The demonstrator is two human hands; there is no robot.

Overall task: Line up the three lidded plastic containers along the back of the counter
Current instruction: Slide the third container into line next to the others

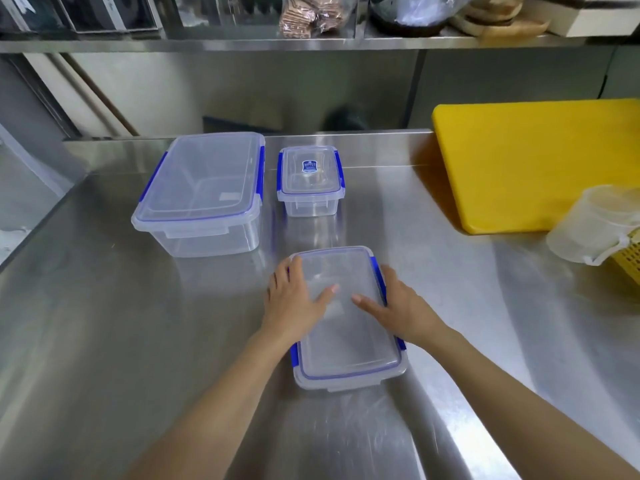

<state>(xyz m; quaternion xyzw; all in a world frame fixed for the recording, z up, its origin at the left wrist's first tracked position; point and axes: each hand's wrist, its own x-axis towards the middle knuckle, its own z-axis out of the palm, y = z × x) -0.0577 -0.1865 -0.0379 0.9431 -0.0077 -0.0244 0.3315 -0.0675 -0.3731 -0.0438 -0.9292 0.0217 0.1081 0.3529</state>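
Three clear lidded containers with blue clips stand on the steel counter [104, 306]. The large container [202, 188] sits at the back left. Just to its right is the small container [310, 180], with a blue label on its lid. The medium container [346, 327] lies nearer to me, in the middle of the counter. My left hand [294, 303] grips its left side with the thumb on the lid. On its right side my right hand [398, 306] does the same.
A yellow cutting board [540, 164] lies at the back right. In front of it, at the right edge, are a cloudy plastic tub [595, 223] and a yellow basket [630, 254]. A steel shelf [311, 43] with packets runs above the back wall.
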